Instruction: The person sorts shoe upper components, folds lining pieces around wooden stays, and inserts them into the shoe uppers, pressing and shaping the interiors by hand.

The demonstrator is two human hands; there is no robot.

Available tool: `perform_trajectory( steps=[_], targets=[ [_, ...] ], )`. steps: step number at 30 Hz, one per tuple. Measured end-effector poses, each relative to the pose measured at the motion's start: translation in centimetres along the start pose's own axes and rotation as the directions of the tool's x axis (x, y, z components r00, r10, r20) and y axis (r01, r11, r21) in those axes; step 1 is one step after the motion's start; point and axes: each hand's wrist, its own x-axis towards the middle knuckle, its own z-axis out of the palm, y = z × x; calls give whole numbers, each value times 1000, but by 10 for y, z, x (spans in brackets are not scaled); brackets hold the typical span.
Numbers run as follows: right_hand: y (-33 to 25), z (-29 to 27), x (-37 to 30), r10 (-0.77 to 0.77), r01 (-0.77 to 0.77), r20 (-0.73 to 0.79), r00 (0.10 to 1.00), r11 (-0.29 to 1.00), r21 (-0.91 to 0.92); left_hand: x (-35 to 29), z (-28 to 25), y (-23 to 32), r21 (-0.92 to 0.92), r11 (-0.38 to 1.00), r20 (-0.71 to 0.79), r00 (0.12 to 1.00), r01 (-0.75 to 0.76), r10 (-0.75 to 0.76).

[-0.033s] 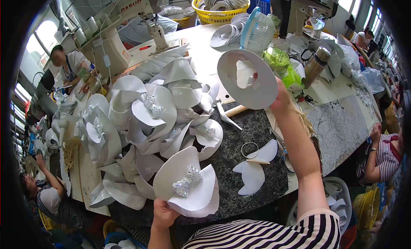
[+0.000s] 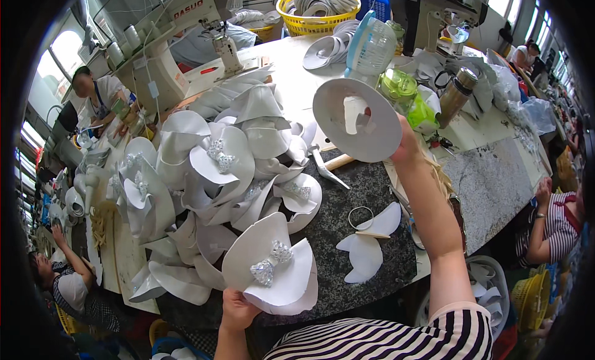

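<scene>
White: gripping bow-trimmed piece point(image 2: 294, 278) in left hand point(image 2: 238, 309) over dark slab point(image 2: 328, 248), holding holed disc point(image 2: 378, 140) up in right hand point(image 2: 406, 143).
Likely handling both together; next, needing steady rim grips.

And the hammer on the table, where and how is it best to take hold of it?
Probably by its wooden handle, from above and the right: the handle points rightward, away from the white pile, while the metal head lies nearer the pile. The white disc in the right hand hides the handle's end.
</scene>
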Motion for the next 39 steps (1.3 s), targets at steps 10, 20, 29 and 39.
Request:
perform_trajectory(
  steps=[10, 20, 29, 39],
  targets=[
    [9, -36, 9, 130, -124, 0, 992, 950, 287, 5, 3, -1, -10, 1000, 104, 995, 13, -12],
    [6, 10, -24, -261, 285, 146, 954, 649, -705, 6, 4, -4, -3, 1000, 147, 989, 29, -28],
    [-17, -4, 27, -103, 69, -41, 994, 864, -498, 16, 2, 40, 739, 635, 255, 966, -225, 45],
    [26, -54, 95, -43, 147, 160, 986, -217, -965, 11, 3, 29, 875, 423, 218, 972, -236, 92]
  ],
)
